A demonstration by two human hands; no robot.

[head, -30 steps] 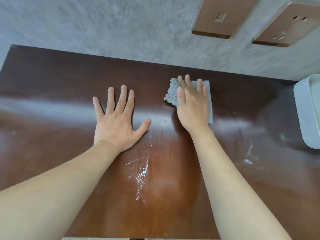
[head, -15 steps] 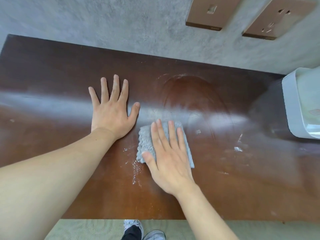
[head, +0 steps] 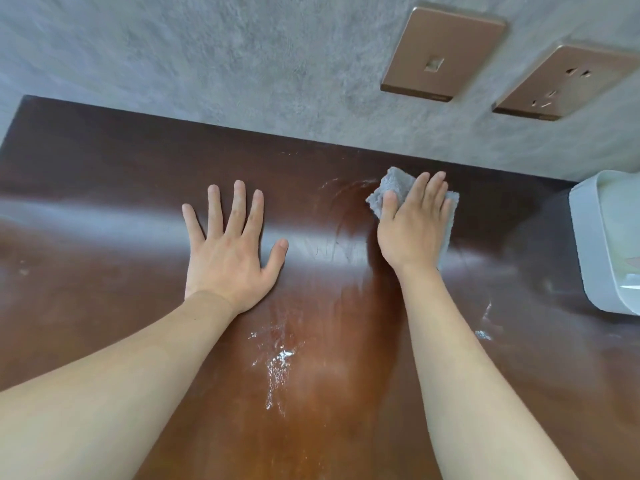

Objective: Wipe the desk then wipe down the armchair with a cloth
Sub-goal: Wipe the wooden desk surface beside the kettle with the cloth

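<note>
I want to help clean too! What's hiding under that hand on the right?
A grey cloth lies under the right hand, pressed flat on the brown desk. Its edges poke out around the fingers. The middle of the cloth is covered by the hand.

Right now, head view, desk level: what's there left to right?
left hand → white powder → cloth under right hand → white bin at the desk's right edge.
</note>
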